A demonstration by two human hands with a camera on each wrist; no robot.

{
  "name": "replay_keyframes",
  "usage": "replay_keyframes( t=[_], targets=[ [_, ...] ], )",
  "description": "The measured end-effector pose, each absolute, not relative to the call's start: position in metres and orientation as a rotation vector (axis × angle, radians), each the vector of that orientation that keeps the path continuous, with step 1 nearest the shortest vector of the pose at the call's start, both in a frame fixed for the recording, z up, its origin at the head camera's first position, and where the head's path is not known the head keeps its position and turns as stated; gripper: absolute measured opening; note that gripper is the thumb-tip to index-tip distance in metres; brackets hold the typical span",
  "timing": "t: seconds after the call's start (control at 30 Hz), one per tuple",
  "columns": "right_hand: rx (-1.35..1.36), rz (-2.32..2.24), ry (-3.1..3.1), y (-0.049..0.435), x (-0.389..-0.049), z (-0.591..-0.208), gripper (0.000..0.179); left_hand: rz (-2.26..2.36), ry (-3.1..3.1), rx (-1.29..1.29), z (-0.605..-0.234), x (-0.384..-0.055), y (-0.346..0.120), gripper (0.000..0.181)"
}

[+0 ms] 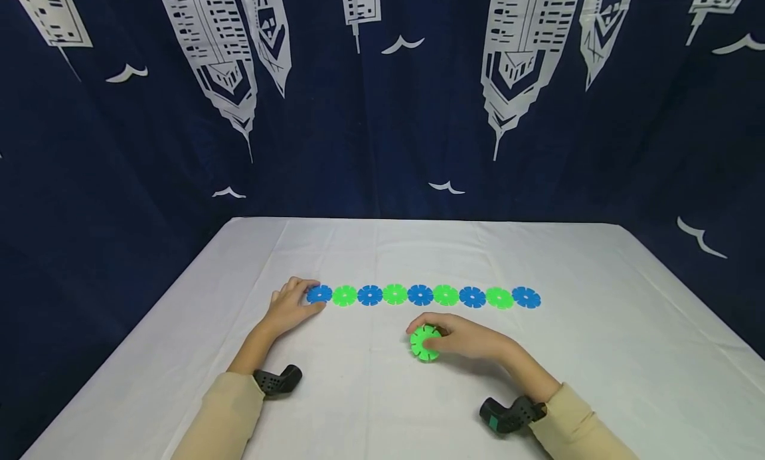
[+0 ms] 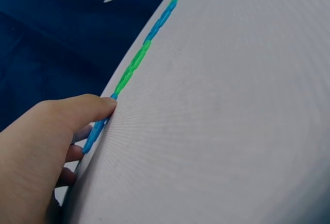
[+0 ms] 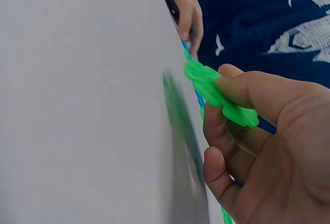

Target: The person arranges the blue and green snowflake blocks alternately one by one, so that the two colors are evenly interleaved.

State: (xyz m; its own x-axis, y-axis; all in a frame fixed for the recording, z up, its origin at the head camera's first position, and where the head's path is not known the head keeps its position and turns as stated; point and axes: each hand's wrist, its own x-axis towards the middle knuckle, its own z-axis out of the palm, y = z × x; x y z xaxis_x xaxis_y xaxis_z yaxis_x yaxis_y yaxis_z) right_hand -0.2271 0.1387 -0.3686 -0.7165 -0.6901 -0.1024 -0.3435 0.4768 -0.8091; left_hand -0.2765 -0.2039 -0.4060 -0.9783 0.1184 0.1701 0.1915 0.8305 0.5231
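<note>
My right hand (image 1: pixel 463 335) pinches a green notched disc (image 3: pixel 210 84), a flat plastic snowflake piece, between thumb and fingers. In the right wrist view the disc is tilted above the white table, with a green-tinted reflection or shadow beside it. A row of several such discs, blue and green by turns, runs across the table in front. The left hand (image 1: pixel 293 306) is at the row's left end. Its thumb and fingers grip the edges of the end blue disc (image 1: pixel 321 294), which touches a green disc (image 1: pixel 344 296). At the right end lies another blue disc (image 1: pixel 526 297).
A white cloth (image 1: pixel 370 254) covers the table. Behind it hangs a dark blue curtain (image 1: pixel 370 128) printed with white buildings and birds. Each wrist wears a black camera mount, the left one (image 1: pixel 277 380) and the right one (image 1: pixel 512 415), low over the cloth.
</note>
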Motion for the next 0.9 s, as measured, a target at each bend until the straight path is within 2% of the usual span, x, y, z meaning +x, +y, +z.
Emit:
replay_keyframes(
  t=[0.6, 0.9],
  targets=[
    [-0.625, -1.327, 2.487, 0.211, -0.262, -0.365, 0.041, -0.849, -2.884, -0.249, -0.405, -0.276, -0.203, 0.052],
    [-0.468, -1.324, 2.634, 0.249, -0.266, -0.365, 0.047, -0.848, -2.890, -0.236, -0.405, -0.277, -0.203, 0.052]
  ],
)
